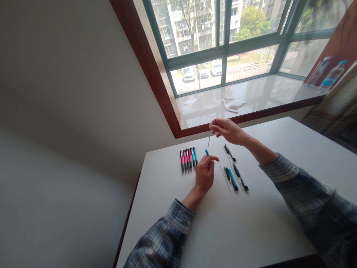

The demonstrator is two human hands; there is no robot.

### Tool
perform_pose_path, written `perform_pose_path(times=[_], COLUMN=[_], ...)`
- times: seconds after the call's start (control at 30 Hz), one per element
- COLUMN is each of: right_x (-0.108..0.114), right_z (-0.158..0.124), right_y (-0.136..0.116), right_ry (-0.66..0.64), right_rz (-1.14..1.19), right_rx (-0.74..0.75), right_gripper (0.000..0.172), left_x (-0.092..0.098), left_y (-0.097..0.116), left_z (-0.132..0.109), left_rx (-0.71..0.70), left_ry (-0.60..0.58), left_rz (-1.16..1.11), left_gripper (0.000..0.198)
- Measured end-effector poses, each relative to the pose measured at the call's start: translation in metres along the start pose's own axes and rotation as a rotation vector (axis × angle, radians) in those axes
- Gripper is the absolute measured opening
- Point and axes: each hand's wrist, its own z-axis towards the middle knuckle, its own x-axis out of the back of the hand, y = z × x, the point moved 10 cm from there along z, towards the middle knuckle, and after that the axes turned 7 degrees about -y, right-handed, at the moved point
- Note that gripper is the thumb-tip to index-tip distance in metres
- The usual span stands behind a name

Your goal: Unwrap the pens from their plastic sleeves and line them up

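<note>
My left hand (205,173) rests on the white table (251,223), its fingers pinched on a small teal pen part (206,152). My right hand (227,129) is raised above the table, fingers closed on a thin pen refill (209,140) that hangs down from it. A row of several assembled pink and teal pens (188,159) lies just left of my left hand. Loose pen parts, black and teal barrels with thin refills (234,178), lie to the right of it, with another black piece (230,152) under my right hand.
The table stands against a marble window ledge (251,100) with a folded cloth or paper (233,104) on it. A wall is to the left. Printed bottles show on a board at the far right (329,74).
</note>
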Motion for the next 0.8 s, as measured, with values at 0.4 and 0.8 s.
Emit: perform_pose_path(times=[0.4, 0.8], right_x=[-0.026, -0.033], right_z=[-0.008, -0.013], right_y=[0.007, -0.006], right_ry=[-0.295, -0.427], right_rz=[-0.002, -0.088], right_rx=[-0.063, 0.000], right_gripper=[0.040, 0.040], left_x=[0.011, 0.013], left_y=[-0.014, -0.014], left_z=[-0.001, -0.001], left_rx=[0.067, 0.054], left_ry=[0.083, 0.117], left_rz=[-0.127, -0.114], left_gripper=[0.039, 0.030])
